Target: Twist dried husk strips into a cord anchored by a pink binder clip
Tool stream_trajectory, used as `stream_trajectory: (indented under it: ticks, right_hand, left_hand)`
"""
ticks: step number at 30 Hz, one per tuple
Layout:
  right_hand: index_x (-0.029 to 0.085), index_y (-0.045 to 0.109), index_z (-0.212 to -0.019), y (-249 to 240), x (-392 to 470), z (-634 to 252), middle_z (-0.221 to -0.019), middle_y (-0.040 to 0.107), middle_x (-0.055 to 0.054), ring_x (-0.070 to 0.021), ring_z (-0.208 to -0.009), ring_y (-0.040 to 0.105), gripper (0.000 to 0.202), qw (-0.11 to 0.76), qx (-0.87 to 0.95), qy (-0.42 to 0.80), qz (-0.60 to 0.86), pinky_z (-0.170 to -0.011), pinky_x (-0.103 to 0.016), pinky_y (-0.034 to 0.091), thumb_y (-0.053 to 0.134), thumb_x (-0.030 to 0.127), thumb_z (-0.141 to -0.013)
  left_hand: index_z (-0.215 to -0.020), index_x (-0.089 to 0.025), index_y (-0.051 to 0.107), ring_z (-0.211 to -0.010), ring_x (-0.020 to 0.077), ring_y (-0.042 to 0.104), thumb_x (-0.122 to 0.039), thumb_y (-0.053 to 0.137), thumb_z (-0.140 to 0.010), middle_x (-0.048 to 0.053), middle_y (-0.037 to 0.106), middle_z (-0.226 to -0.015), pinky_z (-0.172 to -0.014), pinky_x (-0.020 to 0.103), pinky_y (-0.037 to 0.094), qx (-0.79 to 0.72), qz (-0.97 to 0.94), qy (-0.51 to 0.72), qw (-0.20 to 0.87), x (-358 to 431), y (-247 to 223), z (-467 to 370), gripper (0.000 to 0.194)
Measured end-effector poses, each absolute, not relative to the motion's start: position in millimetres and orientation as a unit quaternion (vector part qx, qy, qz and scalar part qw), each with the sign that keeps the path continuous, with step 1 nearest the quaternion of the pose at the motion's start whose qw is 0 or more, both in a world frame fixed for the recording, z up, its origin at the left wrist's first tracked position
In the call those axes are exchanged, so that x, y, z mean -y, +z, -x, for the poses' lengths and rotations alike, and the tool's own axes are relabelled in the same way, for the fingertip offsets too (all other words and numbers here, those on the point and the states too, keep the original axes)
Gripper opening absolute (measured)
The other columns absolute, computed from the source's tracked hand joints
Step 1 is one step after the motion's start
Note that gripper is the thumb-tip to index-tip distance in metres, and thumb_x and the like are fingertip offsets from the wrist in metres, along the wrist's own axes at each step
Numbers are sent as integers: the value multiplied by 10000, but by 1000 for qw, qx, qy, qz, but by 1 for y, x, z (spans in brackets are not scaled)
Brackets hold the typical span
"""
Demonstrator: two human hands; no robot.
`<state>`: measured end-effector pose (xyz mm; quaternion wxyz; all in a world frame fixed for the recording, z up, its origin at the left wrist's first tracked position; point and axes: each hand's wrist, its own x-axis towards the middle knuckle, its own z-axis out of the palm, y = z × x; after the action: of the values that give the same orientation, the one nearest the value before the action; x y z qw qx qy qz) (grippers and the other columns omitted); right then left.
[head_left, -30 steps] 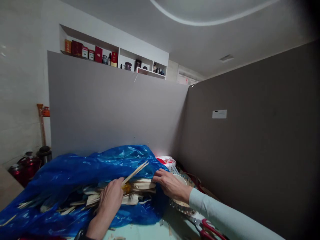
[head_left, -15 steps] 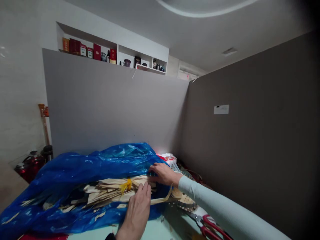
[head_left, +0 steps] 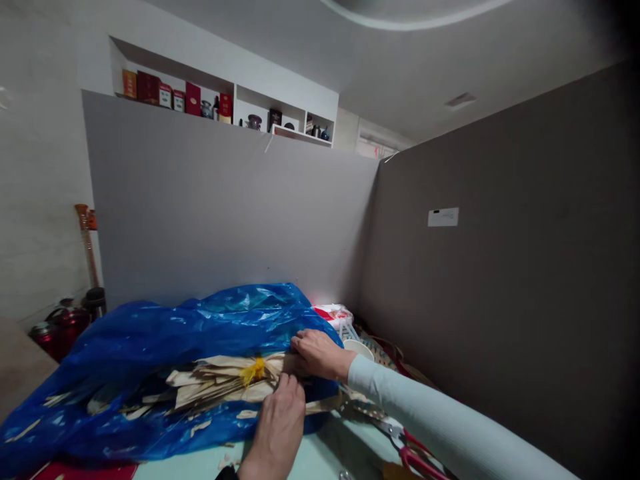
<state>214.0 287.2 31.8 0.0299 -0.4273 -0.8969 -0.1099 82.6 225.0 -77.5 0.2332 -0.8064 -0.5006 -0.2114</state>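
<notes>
Straw-coloured, husk-like strips are forming a flat bundle [head_left: 215,383] at the lower centre of the frame, and both hands are working at its right-hand end. The left hand [head_left: 280,410] is lying over the near edge, fingers bent and bunched together; whether they are gripping or only pressing cannot be told. The right hand [head_left: 320,353] is reaching in from the right, fingers curling down at the bundle's end; the fingertips are hidden, so their hold cannot be confirmed.

Status, as judged: a yellow tie [head_left: 254,371] is already encircling the bundle near its middle. The right-hand end is still being handled, and loose strips [head_left: 201,427] are remaining outside the binding.

Materials: the strips are showing dry, papery faces, with ragged ends fanning toward the left. The tie is looking fibrous, with a frayed tail. Glossy blue plastic film [head_left: 150,333] is spreading beneath and behind the bundle in creased folds.

Further out, a smooth, pale green counter [head_left: 320,457] is showing along the bottom edge. Scissors [head_left: 417,460] with red handles are resting at lower right, partly covered by the pale sleeve [head_left: 410,403]. A white, round-rimmed bowl [head_left: 359,349] is standing just beyond the right wrist. Matt grey panels [head_left: 225,213] are enclosing the background.
</notes>
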Motion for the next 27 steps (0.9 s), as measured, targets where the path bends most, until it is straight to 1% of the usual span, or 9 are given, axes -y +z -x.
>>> stream_trajectory:
  ticks: [3,5,9,12,15,17,19,24,27]
  right_hand:
    - [142,606,-902,34,-290,-213,-873,658,-88,-203,-749,603,160,25,900,-117,420,-566,-266,347,610,227,-767]
    - [153,588,-926,39,-290,-212,-890,649,-81,-203,-765,599,164,34,899,-125,419,-566,-266,336,593,208,-771]
    - [168,547,-996,50,-284,-208,-950,629,-84,-185,-764,590,151,66,889,-138,432,-566,-264,319,472,170,-864]
    - [171,528,-1008,60,-281,-206,-908,633,-68,-173,-731,589,153,86,881,-139,444,-561,-266,305,408,164,-913]
    - [179,530,-984,67,-281,-207,-887,645,-49,-165,-718,589,110,94,878,-138,449,-562,-263,298,459,171,-900]
    - [186,538,-959,68,-282,-211,-905,648,-41,-159,-737,591,83,97,878,-138,448,-578,-257,309,498,182,-885]
    - [188,544,-934,66,-282,-215,-927,643,-38,-156,-758,590,66,98,877,-142,449,-596,-254,321,511,182,-877]
    - [175,577,-858,57,-281,-220,-859,633,-59,-172,-727,570,127,81,872,-170,452,-613,-278,329,474,103,-847]
    - [160,597,-909,55,-278,-218,-890,636,-91,-220,-825,561,166,65,878,-189,435,-699,-316,351,512,84,-788]
  left_hand:
    - [-1138,-194,686,-1133,215,598,-62,563,-818,93,703,-1189,-837,291,513,496,803,-223,243,-227,-80,-79,367]
    - [-1130,-227,691,-1115,202,607,-87,571,-826,73,702,-1198,-827,278,511,485,801,-239,257,-227,-81,-76,356]
    - [-1076,-243,713,-1077,211,616,-126,565,-830,77,707,-1176,-804,295,508,471,784,-281,291,-225,-83,-74,311]
    - [-1046,-259,723,-1079,209,605,-112,546,-818,68,709,-1150,-786,289,497,483,771,-297,292,-226,-81,-76,324]
    - [-1123,-254,691,-1095,212,589,-78,534,-798,73,670,-1226,-755,271,486,493,775,-278,283,-233,-81,-73,402]
    - [-1188,-245,658,-1095,223,586,-80,539,-789,76,638,-1285,-731,270,483,491,781,-257,287,-240,-84,-69,448]
    - [-1231,-243,635,-1088,235,591,-102,545,-792,75,639,-1290,-713,278,483,494,770,-262,306,-243,-89,-66,470]
    - [-1295,-227,593,-1119,260,592,-104,511,-837,97,661,-1254,-810,334,493,542,708,-282,356,-240,-98,-68,481]
    - [-1328,-187,558,-971,233,648,-97,535,-818,124,702,-1134,-742,307,516,548,714,-276,337,-241,-94,-66,519]
